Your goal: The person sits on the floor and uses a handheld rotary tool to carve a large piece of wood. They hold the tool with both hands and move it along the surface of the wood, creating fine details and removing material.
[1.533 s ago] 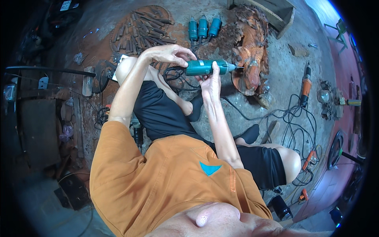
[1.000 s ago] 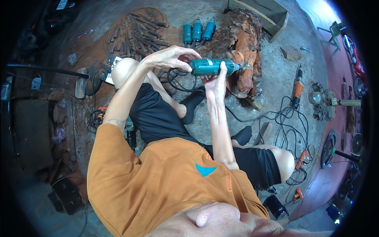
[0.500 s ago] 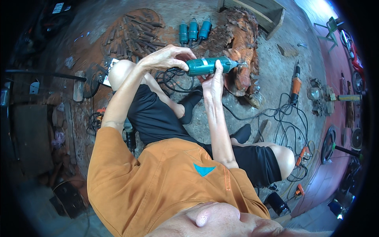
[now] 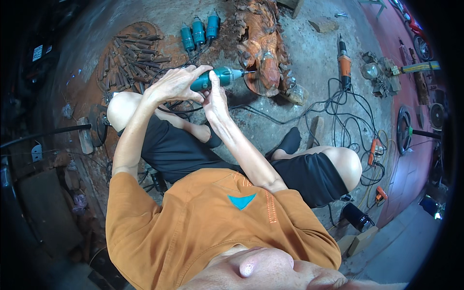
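Note:
A green die grinder (image 4: pixel 223 77) with a thin bit lies across both my hands, its bit pointing right. My left hand (image 4: pixel 174 87) is closed around its rear end, fingers over the top and thumb underneath. Around the middle of the body my right hand (image 4: pixel 216 103) is wrapped, thumb up along the near side and fingers mostly hidden behind it. The bit's tip is at the left side of a reddish-brown wood carving (image 4: pixel 270 72); whether they touch I cannot tell.
Three green die grinders (image 4: pixel 198 32) stand beyond my hands, beside a heap of brown rod-like pieces (image 4: pixel 130 55). An orange-and-black grinder (image 4: pixel 344 65) lies at right with tangled black cables (image 4: pixel 338 104). A round lidded glass jar (image 4: pixel 296 95) sits beside the carving. My crossed legs are below.
The whole scene has shifted left and up in view. My left hand has slid further over the grinder's rear. The bit now shows clear at the carving's left edge.

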`<state>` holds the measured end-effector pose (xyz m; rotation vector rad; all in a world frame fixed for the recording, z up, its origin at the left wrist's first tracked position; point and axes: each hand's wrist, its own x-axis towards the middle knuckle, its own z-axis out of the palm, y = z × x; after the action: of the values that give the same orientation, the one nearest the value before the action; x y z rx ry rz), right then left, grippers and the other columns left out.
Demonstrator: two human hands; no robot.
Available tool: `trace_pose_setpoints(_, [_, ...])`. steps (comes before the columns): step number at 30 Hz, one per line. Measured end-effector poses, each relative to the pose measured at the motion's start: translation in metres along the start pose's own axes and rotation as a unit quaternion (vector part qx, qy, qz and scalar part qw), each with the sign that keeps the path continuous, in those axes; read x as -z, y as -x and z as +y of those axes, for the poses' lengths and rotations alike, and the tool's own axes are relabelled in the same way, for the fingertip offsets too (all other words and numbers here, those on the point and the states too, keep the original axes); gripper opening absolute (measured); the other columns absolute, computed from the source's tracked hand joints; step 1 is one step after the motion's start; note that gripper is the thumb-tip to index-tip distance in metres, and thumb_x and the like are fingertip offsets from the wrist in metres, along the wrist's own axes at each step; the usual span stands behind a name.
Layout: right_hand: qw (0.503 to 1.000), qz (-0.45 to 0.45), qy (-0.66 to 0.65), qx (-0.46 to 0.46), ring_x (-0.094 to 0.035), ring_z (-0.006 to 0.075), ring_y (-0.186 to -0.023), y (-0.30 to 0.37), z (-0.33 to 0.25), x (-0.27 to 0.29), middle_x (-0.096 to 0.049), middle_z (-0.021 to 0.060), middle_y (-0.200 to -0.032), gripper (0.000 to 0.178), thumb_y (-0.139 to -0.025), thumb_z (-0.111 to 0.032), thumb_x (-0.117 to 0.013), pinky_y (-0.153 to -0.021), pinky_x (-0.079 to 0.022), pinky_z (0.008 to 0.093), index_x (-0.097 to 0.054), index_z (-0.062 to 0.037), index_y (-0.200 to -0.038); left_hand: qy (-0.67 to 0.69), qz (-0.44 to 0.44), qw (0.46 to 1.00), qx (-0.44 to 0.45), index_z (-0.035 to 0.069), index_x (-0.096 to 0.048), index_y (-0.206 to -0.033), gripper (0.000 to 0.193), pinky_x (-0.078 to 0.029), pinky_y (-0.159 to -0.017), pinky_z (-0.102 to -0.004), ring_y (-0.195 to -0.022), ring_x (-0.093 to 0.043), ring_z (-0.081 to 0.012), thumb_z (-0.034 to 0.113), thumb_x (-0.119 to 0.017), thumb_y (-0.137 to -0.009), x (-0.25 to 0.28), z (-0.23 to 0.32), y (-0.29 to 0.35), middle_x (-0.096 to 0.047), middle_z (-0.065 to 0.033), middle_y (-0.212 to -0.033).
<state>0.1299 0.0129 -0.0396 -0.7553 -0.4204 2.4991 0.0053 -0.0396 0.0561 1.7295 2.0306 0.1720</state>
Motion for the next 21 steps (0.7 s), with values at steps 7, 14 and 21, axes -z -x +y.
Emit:
trace_pose_setpoints(7, [0.998, 0.056, 0.017, -0.031, -0.057, 0.0175, -0.105, 0.001, 0.014, 0.005, -0.056, 0.0050, -0.113, 0.058, -0.088, -0.050, -0.067, -0.083, -0.050, 0.0359, -0.045, -0.0124, -0.126, 0.010, -0.048, 0.999, -0.010, 0.016, -0.034, -0.145, 0.091, -0.049, -0.075, -0.0487, -0.086, -0.064, -0.0406, 0.027, -0.077, -0.066, -0.021, -0.015, -0.008, -0.065, -0.0226, -0.094])
trace_pose_setpoints(14, [0.997, 0.025, 0.014, -0.069, -0.055, 0.0167, -0.100, -0.014, 0.020, 0.021, -0.057, 0.0032, -0.111, 0.054, -0.090, -0.052, -0.063, -0.084, -0.050, 0.0365, -0.050, -0.0122, -0.123, -0.004, -0.155, 0.988, 0.015, 0.011, -0.033, -0.144, 0.091, -0.049, -0.072, -0.0470, -0.084, -0.064, -0.0389, 0.024, -0.074, -0.065, -0.001, -0.007, -0.024, -0.065, -0.0234, -0.089])
trace_pose_setpoints(21, [0.996, -0.024, -0.007, -0.083, -0.055, 0.0200, -0.110, -0.029, 0.019, 0.029, -0.057, 0.0052, -0.118, 0.055, -0.091, -0.053, -0.060, -0.094, -0.047, 0.0431, -0.050, -0.0104, -0.125, -0.008, -0.118, 0.992, -0.041, 0.019, -0.030, -0.147, 0.090, -0.051, -0.077, -0.0492, -0.090, -0.064, -0.0393, 0.021, -0.070, -0.065, -0.016, -0.039, -0.037, -0.065, -0.0212, -0.096])
